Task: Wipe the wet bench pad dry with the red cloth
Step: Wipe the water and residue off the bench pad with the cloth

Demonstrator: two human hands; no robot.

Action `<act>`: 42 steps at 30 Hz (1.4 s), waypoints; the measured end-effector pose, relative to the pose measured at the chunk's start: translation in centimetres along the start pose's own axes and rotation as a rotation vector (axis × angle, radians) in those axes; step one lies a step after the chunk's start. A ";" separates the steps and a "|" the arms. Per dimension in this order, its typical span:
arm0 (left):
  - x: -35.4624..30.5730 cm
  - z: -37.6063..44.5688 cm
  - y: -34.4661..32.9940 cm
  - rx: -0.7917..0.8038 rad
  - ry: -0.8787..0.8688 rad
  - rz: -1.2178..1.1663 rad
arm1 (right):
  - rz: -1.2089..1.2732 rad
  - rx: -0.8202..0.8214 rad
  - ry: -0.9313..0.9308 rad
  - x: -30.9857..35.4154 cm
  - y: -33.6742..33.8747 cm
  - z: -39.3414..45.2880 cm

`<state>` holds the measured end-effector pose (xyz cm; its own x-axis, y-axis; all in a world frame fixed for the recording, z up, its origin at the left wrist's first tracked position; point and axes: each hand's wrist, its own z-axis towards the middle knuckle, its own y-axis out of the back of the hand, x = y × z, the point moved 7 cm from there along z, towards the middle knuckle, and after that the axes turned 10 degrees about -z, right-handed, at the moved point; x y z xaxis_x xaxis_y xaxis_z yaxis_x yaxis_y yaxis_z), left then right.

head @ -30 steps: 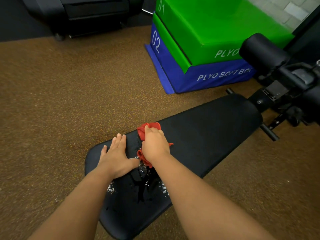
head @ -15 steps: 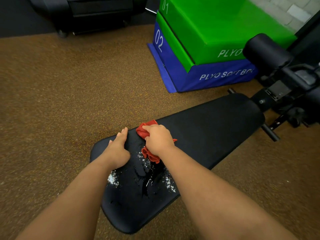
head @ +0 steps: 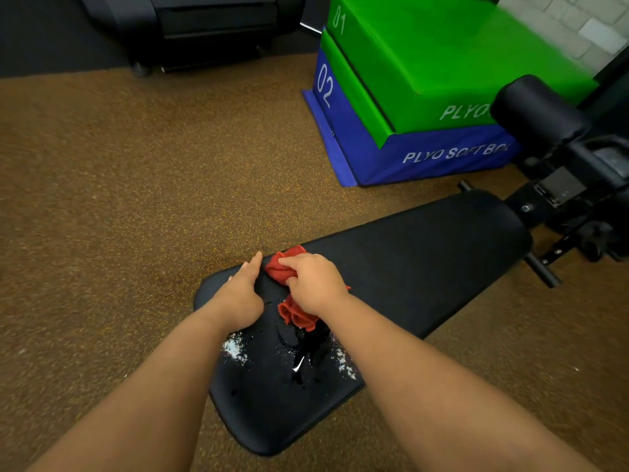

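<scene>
The black bench pad (head: 425, 260) runs from the lower middle up to the right. Water drops and white specks glisten on its near end (head: 299, 362). My right hand (head: 315, 284) grips the bunched red cloth (head: 282, 267) and presses it on the pad near its left edge; cloth folds stick out above and below the hand. My left hand (head: 240, 294) rests on the pad just left of the cloth, its fingers stretched forward along the pad's edge.
Brown speckled rubber floor (head: 136, 199) surrounds the bench. A green plyo soft box (head: 425, 63) sits stacked on a blue one (head: 425, 158) at the back right. The bench's black frame and roller pad (head: 534, 110) stand at the right. A dark machine (head: 204, 25) fills the back.
My right hand has slid the cloth a little farther up the pad, away from the wet patch. My left hand has turned more onto its side, and the view has shifted.
</scene>
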<state>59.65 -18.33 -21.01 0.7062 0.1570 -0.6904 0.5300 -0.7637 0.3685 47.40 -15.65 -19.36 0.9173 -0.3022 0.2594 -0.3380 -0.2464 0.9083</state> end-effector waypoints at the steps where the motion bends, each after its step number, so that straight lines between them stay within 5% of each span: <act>1: 0.0 -0.3 0.2 -0.025 -0.005 0.033 | 0.037 -0.015 -0.019 -0.3 0.4 0.2; 5: 1.6 -0.8 1.8 -0.152 0.006 0.133 | 0.117 -0.200 -0.222 -3.0 2.3 0.4; 13: 1.9 -0.6 2.8 -0.097 0.009 0.112 | 0.068 -0.206 -0.316 -2.3 0.9 0.5; 28: 1.6 -0.1 1.6 -0.179 0.061 0.203 | 0.197 0.090 0.073 0.1 -0.7 -0.1; 34: 1.6 -0.3 1.2 -0.200 0.089 0.223 | 0.349 -0.209 -0.144 -5.8 2.9 0.3; 42: 1.5 -0.2 1.2 -0.192 0.087 0.229 | 0.147 -0.283 -0.267 -9.7 3.6 1.5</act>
<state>61.44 -18.94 -21.48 0.8507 0.0538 -0.5229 0.4256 -0.6542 0.6252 36.95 -15.01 -19.08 0.7641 -0.5526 0.3330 -0.3561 0.0691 0.9319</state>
